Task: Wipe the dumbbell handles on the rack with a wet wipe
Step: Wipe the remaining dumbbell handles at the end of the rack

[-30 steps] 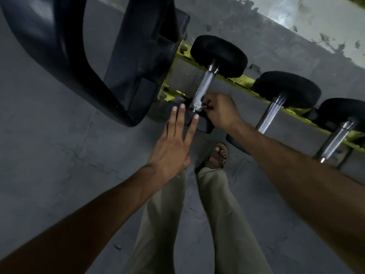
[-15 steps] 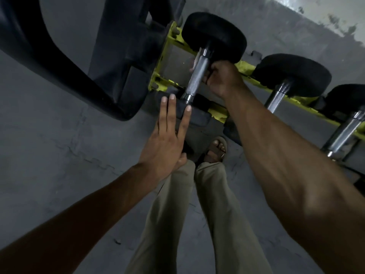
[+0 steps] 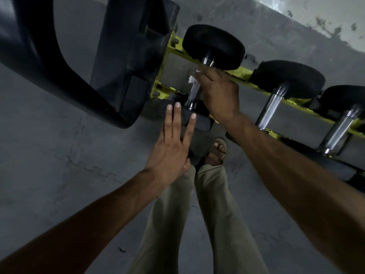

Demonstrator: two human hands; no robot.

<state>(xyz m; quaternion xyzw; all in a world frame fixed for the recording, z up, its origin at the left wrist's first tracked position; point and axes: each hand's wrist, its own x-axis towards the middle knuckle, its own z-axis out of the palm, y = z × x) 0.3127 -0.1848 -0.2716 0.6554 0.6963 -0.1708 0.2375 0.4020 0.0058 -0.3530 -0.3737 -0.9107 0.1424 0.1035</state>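
Observation:
Three black dumbbells with chrome handles lie across a yellow rack (image 3: 245, 73). My right hand (image 3: 218, 90) is curled round the upper handle of the leftmost dumbbell (image 3: 213, 45) with a white wet wipe (image 3: 192, 79) under the fingers; bits of the wipe stick out on the left. My left hand (image 3: 171, 143) is flat with straight fingers, its fingertips pressing on that dumbbell's near black head (image 3: 197, 120). The second dumbbell (image 3: 287, 78) and third dumbbell (image 3: 343, 123) lie to the right, untouched.
A large black machine part (image 3: 118, 62) stands close on the left of the rack. Grey rubber floor tiles (image 3: 59, 155) spread below. My legs in khaki trousers and a sandalled foot (image 3: 216, 151) stand right before the rack. A pale wall (image 3: 316, 12) runs behind.
My right hand slid with the wipe from the lower end of the handle up toward the far head and stays there. My left hand kept pressing the near head.

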